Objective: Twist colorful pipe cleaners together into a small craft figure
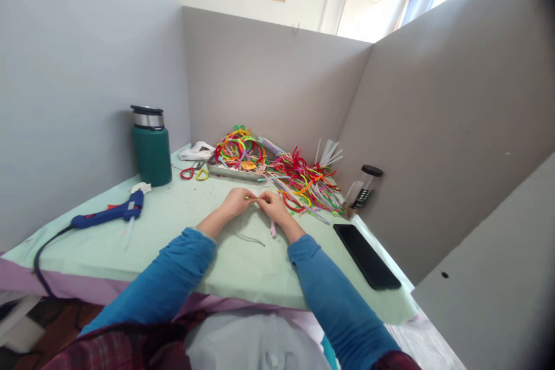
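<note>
Over the middle of the table, my left hand (238, 202) and my right hand (271, 206) meet with fingertips pinched together. Between them is a small yellow-green piece (248, 198), mostly covered by the fingers, so its exact kind is hard to make out. A pink stick-like thing (273, 229) lies under my right wrist. Closer to me, a thin grey bent wire-like strip (250, 238) rests on the cloth. Just beyond my hands is a metal tray (236, 172) piled with colourful pipe-cleaner rings (238, 149).
A loose heap of pipe cleaners (306, 176) lies right of the tray. At left are a blue glue gun (110, 212) with a trailing cord, a green bottle (151, 150) and two small loops (202, 174). A black phone (366, 255) and a clear container (364, 188) are at right. Grey partitions (277, 69) enclose the table.
</note>
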Motion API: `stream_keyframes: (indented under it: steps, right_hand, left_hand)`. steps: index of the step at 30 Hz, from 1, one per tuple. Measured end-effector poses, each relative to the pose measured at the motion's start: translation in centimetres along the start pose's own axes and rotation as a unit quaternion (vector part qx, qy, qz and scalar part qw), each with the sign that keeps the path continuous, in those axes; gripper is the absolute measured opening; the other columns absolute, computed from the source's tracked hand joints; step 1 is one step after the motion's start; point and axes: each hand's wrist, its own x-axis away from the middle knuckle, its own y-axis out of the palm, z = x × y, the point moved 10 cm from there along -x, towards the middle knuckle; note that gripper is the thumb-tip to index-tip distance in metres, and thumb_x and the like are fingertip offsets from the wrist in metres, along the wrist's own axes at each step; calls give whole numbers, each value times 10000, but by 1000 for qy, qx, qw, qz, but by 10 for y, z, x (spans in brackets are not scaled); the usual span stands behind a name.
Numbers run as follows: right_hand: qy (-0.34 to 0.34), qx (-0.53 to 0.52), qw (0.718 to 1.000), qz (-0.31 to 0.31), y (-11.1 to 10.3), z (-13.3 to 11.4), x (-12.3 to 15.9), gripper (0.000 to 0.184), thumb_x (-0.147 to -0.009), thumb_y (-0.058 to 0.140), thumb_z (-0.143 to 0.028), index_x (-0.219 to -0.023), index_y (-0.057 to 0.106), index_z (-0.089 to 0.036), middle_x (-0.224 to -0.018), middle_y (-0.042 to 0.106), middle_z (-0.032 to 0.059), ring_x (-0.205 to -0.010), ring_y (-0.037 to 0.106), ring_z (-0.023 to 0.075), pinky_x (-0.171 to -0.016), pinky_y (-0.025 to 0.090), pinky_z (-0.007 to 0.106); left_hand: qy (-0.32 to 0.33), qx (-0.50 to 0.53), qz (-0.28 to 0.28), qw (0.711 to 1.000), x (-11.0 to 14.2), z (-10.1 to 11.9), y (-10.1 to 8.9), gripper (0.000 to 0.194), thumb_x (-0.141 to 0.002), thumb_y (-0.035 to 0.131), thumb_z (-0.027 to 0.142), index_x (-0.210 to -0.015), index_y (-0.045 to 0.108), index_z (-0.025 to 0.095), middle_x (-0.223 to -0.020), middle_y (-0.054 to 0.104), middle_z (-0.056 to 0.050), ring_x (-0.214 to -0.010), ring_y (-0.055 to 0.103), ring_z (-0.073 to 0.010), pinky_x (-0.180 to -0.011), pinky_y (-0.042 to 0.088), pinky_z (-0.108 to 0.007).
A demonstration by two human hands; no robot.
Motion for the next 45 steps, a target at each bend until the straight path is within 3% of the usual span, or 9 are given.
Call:
stream_keyframes:
  steps: [16,25,30,34,38,45]
  right_hand:
    - [8,-5,1000,7,-1,1,0,96,-721,556,-268,-704,582,-177,-591,565,-20,-572,489,128,-583,384,250]
    - [-3,-9,1000,-2,-1,-4,2,94,-719,554,-257,-697,587,-173,-582,560,-21,-564,486,124,-575,379,246]
    - [-11,-16,1000,-9,0,-6,3,87,-719,548,-251,-702,587,-175,-571,551,-27,-554,475,121,-572,376,243]
    - [-24,-33,999,-16,1,-8,3,93,-725,548,-255,-712,594,-175,-576,545,-27,-552,473,122,-567,373,243]
    - [-37,-44,998,-22,2,-10,3,121,-742,546,-264,-778,628,-182,-568,528,-32,-545,474,125,-557,363,243]
    - [-26,-45,998,-27,2,-11,4,139,-752,554,-286,-810,640,-193,-558,519,-32,-537,471,131,-554,370,245]
  left_hand:
    - [-35,17,-1,999,1,-7,1,248,-782,576,280,-877,754,135,-828,727,-73,-748,607,-173,-688,398,-240]
    - [-83,88,-21,992,0,-20,9,204,-734,588,287,-718,707,123,-600,618,-10,-583,501,-124,-548,338,-225]
    - [-126,207,-43,969,5,-25,19,221,-685,640,353,-628,597,144,-476,495,37,-452,395,-87,-457,281,-219]
    - [-175,304,-109,930,15,-22,32,351,-712,630,469,-577,486,179,-351,338,71,-331,255,-66,-394,169,-239]
    - [-169,354,-131,910,18,-18,35,428,-713,625,531,-544,427,191,-332,299,72,-318,213,-58,-392,138,-247]
    - [-178,366,-136,903,17,-21,39,367,-722,600,488,-577,449,187,-373,326,67,-347,243,-65,-404,165,-243]
